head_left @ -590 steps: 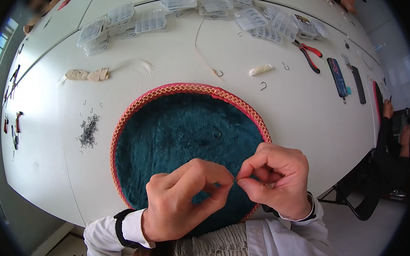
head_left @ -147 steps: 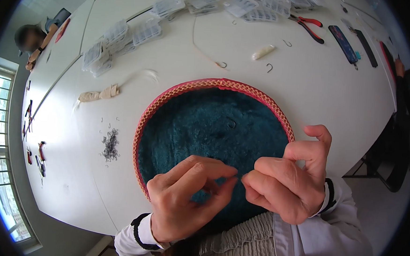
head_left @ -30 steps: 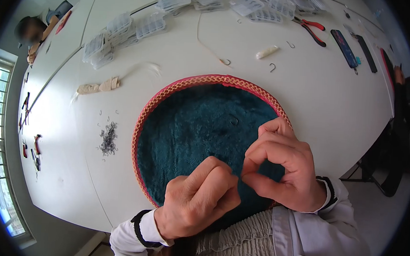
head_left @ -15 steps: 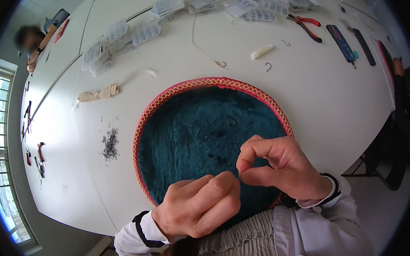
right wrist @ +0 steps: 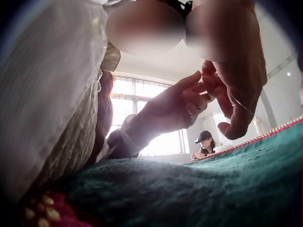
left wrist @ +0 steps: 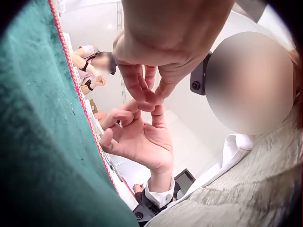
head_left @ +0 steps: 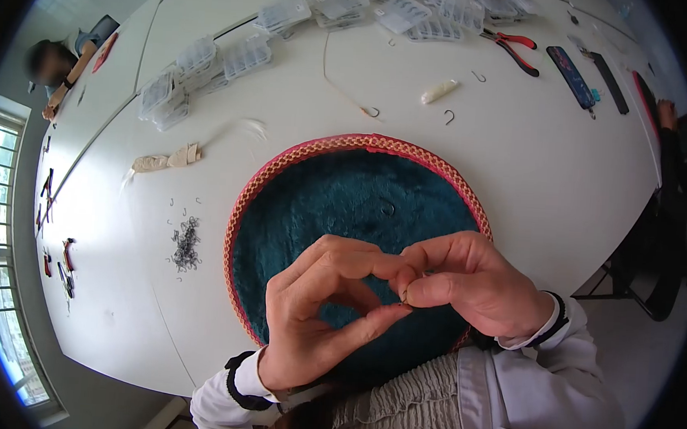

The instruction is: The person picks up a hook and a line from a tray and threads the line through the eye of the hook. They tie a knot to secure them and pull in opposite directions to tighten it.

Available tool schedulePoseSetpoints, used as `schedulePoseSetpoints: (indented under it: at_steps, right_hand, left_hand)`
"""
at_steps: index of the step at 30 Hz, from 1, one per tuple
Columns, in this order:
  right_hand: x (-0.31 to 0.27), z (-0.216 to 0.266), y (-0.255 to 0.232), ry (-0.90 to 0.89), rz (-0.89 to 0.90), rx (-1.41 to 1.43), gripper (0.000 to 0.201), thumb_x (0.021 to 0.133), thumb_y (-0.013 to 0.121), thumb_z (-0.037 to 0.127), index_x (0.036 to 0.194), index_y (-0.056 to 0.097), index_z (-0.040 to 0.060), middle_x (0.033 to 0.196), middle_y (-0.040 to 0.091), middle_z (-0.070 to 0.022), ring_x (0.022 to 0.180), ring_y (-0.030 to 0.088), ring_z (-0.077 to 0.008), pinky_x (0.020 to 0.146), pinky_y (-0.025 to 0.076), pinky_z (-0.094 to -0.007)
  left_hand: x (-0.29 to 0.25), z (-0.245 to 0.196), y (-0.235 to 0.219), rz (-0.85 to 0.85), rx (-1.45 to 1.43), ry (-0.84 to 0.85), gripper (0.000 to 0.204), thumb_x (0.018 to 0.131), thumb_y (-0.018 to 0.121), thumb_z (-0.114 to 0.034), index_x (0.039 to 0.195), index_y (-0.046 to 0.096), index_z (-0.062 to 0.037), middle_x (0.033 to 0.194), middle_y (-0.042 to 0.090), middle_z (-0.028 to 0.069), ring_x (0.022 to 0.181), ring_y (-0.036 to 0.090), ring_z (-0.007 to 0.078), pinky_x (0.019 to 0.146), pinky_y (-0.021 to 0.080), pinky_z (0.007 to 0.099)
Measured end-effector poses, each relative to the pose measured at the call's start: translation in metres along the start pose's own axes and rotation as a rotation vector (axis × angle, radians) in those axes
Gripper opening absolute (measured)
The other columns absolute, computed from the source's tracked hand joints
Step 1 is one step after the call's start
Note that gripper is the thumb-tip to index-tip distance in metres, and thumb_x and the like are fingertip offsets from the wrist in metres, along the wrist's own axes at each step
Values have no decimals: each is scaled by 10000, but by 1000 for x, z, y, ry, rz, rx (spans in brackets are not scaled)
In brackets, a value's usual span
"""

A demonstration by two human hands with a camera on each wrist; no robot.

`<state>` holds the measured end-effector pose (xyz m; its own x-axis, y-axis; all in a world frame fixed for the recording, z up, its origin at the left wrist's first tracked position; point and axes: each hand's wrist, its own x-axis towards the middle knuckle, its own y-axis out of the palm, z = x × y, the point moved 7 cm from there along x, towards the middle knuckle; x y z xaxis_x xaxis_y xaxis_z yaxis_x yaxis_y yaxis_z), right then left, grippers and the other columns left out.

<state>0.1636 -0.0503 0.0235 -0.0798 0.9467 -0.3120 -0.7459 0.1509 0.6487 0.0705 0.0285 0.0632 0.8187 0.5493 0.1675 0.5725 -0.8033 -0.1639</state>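
Observation:
Both hands meet over a round tray (head_left: 371,143) with a teal plush lining and a braided red-and-tan rim. My right hand (head_left: 477,285) pinches a tiny brownish thing (head_left: 407,295) between thumb and forefinger; its kind cannot be told. Thumb and forefinger of my left hand (head_left: 330,300) close in on the same spot from the other side. In the left wrist view, the fingertips of the left hand (left wrist: 165,52) and right hand (left wrist: 144,137) touch. A fine thread (right wrist: 244,106) crosses the right hand in the right wrist view. One dark fish hook (head_left: 389,209) lies on the teal lining.
Left of the tray lie a heap of small hooks (head_left: 186,244) and a wrapped bundle of pale fibre (head_left: 167,159). Beyond stand clear compartment boxes (head_left: 283,12). Red-handled pliers (head_left: 518,52), a white roll (head_left: 439,91), loose hooks (head_left: 449,117) and a phone (head_left: 570,75) lie to the right.
Over the last second my left hand has uncurled from a tight pinch, its thumb and forefinger reaching to the right hand's fingertips. The right hand's fingers have drawn closer together; the tray hook stays put.

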Motion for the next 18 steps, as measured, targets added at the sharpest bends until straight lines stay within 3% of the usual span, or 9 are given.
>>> schedulePoseSetpoints:
  at_steps: [6, 11, 15, 17, 18]
  right_hand:
    - [0, 1, 3, 28, -8, 29, 175, 838, 595, 102, 959, 602, -25, 882, 621, -46, 802, 572, -72, 750, 454, -196]
    - [0, 5, -1, -66, -12, 2, 124, 826, 618, 84, 901, 598, -12, 826, 612, -28, 738, 543, -39, 638, 426, -173]
    - [-2, 9, 2, -33, -84, -52, 102, 804, 645, 80, 855, 597, 6, 762, 596, 1, 664, 502, -9, 569, 378, -161]
    - [-3, 18, -2, -147, -177, -340, 86, 775, 671, 70, 802, 606, 21, 697, 571, 32, 568, 433, 13, 499, 321, -157]
    - [-4, 19, -2, -144, -175, -343, 86, 775, 671, 70, 802, 606, 21, 697, 571, 32, 568, 433, 13, 499, 321, -157]
  left_hand:
    - [-3, 14, 2, 19, -296, -143, 219, 697, 693, 55, 900, 623, 10, 964, 557, 106, 633, 607, 98, 563, 502, 209]
    - [-6, 24, 5, 10, -474, -176, 183, 726, 664, 70, 899, 629, 22, 956, 560, 104, 633, 602, 103, 539, 497, 185]
    - [-7, 25, 5, 14, -533, -210, 152, 743, 646, 71, 888, 632, 31, 943, 574, 113, 633, 600, 107, 522, 502, 185]
    - [-6, 23, 6, 9, -567, -241, 138, 750, 640, 69, 884, 632, 35, 941, 582, 119, 636, 601, 108, 518, 505, 188]
    - [-6, 23, 6, -36, -545, -288, 117, 744, 638, 66, 858, 617, 49, 895, 590, 137, 598, 586, 113, 466, 489, 195]
